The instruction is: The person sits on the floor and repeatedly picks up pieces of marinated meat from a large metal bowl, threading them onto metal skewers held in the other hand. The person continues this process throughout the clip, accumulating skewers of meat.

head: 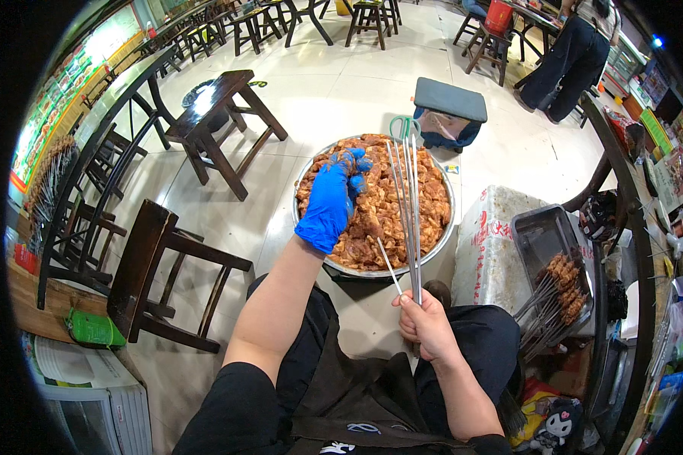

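My left hand [331,196], in a blue disposable glove, is over the cut marinated meat [375,224] in a large round metal basin [451,230]. Its fingers are curled and smeared with marinade; whether a piece of meat is between them cannot be made out. My right hand [427,327] grips a bundle of long flat metal skewers [410,227], which point away from me over the basin's right side. One bare skewer [390,266] leans apart from the others between thumb and forefinger. Green-handled scissors [404,127] show at the basin's far rim.
At right, a black tray [538,224] of skewered meat [566,284] rests on a white foam box [481,256]. Wooden stools [222,114] stand at left. Beyond the basin is a grey-lidded bin [449,102]. A person [572,57] stands at far right.
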{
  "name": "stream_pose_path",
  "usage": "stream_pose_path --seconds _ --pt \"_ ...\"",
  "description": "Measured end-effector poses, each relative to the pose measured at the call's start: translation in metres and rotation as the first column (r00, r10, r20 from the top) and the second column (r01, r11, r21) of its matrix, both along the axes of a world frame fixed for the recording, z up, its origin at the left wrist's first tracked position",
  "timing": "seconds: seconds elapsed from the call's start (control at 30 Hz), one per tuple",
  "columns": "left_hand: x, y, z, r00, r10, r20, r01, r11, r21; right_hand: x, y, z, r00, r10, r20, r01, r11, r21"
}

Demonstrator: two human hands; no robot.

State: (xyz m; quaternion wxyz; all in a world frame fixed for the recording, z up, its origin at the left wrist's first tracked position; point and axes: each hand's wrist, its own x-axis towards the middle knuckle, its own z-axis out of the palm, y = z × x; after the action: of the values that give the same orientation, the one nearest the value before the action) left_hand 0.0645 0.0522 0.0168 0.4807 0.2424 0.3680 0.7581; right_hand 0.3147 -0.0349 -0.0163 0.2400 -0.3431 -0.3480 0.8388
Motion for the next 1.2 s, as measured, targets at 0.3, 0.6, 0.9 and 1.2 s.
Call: stream_pose_path --seconds 0.3,0.6,0.9,1.2 --pt "0.01 0.003 -0.004 0.994 0.014 0.106 -0.009 0.999 -0.049 -0.002 -0.002 -0.001 1.0 -0.006 -0.01 0.006 1.0 0.008" --pt "-0.004 -0.007 0.011 0.994 -0.097 -0.045 0.092 0.992 -0.087 0.006 0.002 0.002 0.997 0.024 -0.08 -0.026 0.999 -0.023" --pt "-0.014 -0.009 0.01 0.994 -0.056 -0.092 0.047 0.994 -0.098 0.007 0.001 0.0 0.997 0.049 -0.056 -0.05 0.999 -0.005" --pt "-0.011 -0.003 0.004 0.992 -0.041 0.119 0.051 0.996 -0.079 0.001 -0.002 0.0 0.999 0.04 -0.026 -0.041 0.999 -0.022"
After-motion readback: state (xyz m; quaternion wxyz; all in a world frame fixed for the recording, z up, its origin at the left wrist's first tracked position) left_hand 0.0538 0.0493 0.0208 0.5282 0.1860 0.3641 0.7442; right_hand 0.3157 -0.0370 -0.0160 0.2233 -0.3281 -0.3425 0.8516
